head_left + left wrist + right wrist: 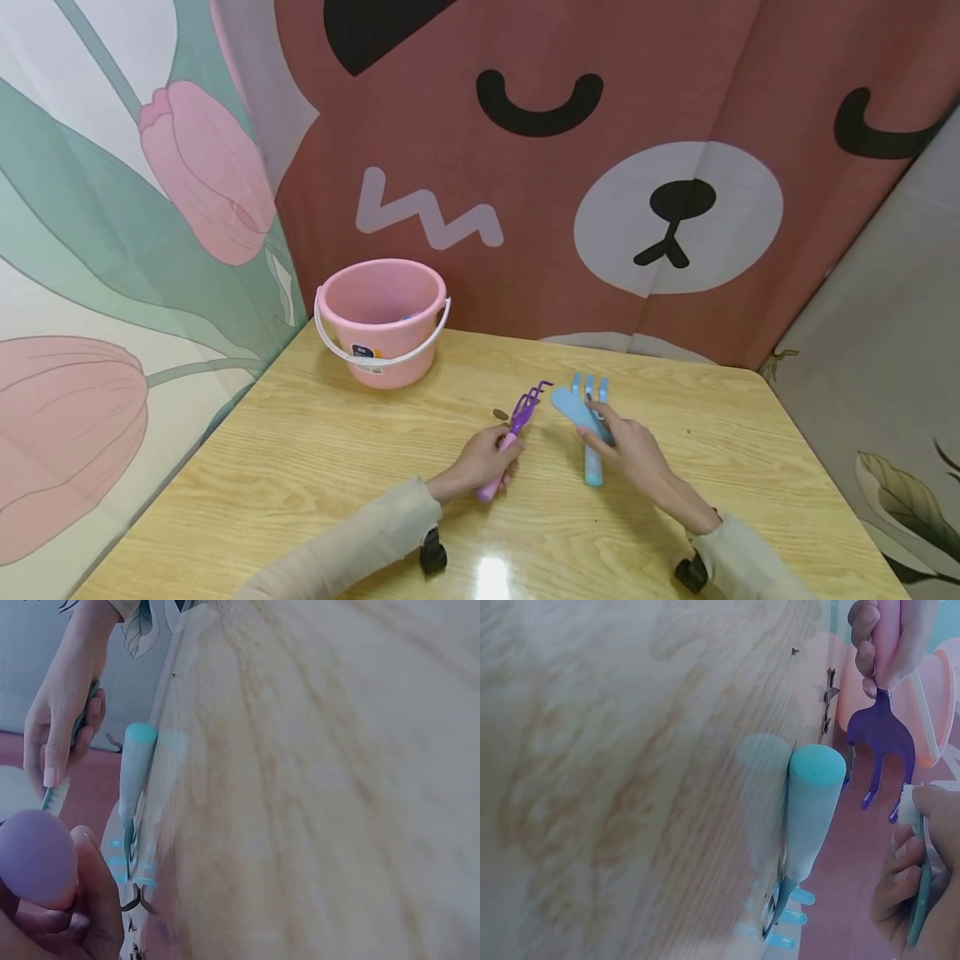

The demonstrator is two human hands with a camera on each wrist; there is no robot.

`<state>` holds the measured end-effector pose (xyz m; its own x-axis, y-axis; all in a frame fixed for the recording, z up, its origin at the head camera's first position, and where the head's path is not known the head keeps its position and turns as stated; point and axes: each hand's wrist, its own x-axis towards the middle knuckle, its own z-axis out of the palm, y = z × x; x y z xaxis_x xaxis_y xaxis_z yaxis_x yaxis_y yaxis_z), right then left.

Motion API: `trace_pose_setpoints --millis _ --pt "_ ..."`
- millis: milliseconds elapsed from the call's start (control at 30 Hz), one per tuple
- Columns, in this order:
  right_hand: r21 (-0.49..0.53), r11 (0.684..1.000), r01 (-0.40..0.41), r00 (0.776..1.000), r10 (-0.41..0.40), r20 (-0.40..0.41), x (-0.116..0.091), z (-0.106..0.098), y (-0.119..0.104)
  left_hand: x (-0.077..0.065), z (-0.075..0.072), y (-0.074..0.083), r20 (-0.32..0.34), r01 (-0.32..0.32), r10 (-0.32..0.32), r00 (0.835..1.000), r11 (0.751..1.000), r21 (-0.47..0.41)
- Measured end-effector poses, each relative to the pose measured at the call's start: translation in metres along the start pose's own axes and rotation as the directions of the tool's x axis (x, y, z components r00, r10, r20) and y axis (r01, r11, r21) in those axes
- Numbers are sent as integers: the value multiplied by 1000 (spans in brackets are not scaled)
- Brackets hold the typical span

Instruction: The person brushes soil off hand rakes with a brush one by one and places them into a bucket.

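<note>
My left hand (483,458) grips the pink handle of a small purple hand fork (523,410), its prongs pointing away and raised off the table. In my right hand (637,450) is a light blue brush (573,408). The right wrist view shows its short white bristles (908,806) close to the purple prongs; whether they touch I cannot tell. A light blue hand fork (593,472) lies on the table beneath the right hand, prongs toward the back wall, partly covered by brush and hand.
A pink bucket (386,350) with a white handle stands at the back left, something blue just showing inside. Small brown bits (500,414) lie on the wooden table (337,467) near the purple fork. Printed cloth (525,292) hangs behind the table.
</note>
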<state>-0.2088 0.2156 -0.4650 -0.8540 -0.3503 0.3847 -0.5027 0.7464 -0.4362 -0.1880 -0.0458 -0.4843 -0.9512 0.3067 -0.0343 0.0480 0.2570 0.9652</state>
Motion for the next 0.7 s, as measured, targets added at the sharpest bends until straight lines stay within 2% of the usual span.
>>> trace_pose_setpoints --millis 267,533,700 --pt "-18 1000 7 1000 -7 4 0 1 -1 2 -2 -1 -9 12 -13 1000 999 -32" --pt "-16 1000 -7 999 8 37 1 3 0 2 -1 2 2 24 -24 1000 976 -214" --pt "-18 1000 -7 999 8 41 1 3 0 3 -2 2 -22 47 -53 998 977 -209"
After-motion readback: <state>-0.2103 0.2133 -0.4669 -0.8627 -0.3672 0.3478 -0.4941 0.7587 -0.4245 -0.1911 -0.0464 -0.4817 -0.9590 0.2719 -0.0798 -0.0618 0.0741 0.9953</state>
